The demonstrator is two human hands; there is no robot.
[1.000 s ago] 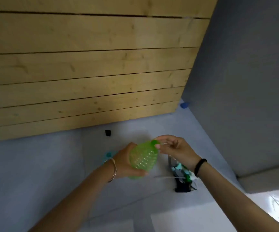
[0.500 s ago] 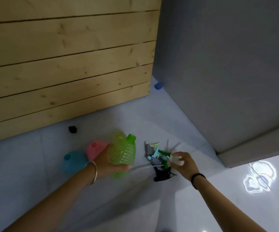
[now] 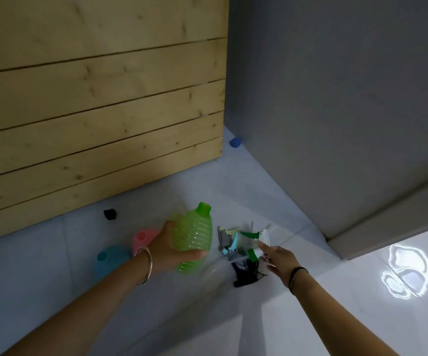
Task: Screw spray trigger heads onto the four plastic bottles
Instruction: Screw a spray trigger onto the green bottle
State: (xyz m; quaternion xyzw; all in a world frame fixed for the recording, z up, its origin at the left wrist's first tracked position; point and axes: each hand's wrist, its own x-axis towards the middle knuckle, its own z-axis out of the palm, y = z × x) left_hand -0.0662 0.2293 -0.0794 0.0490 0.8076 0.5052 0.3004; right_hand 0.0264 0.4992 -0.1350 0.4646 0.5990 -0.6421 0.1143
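Observation:
My left hand (image 3: 168, 249) grips a ribbed green bottle (image 3: 193, 235) just above the floor, its open neck pointing up and away. Behind that hand stand a pink bottle (image 3: 143, 237) and a blue bottle (image 3: 107, 260), both with open necks. Another pale green bottle (image 3: 175, 217) is partly hidden behind the held one. Several spray trigger heads (image 3: 233, 246) lie in a pile on the floor to the right. My right hand (image 3: 278, 260) reaches into that pile, fingers closed on a green and white trigger head (image 3: 254, 244).
A wall of wooden planks (image 3: 92, 111) rises at the left and back; a grey wall (image 3: 348, 98) closes the right. A small black cap (image 3: 110, 214) lies by the planks and a blue cap (image 3: 234, 142) in the corner. Pale floor tiles (image 3: 233, 317) spread in front.
The view has swung right and down. My right hand left the green bottle's neck, dropped to the pile and closed on a trigger head. The green bottle now tilts neck up.

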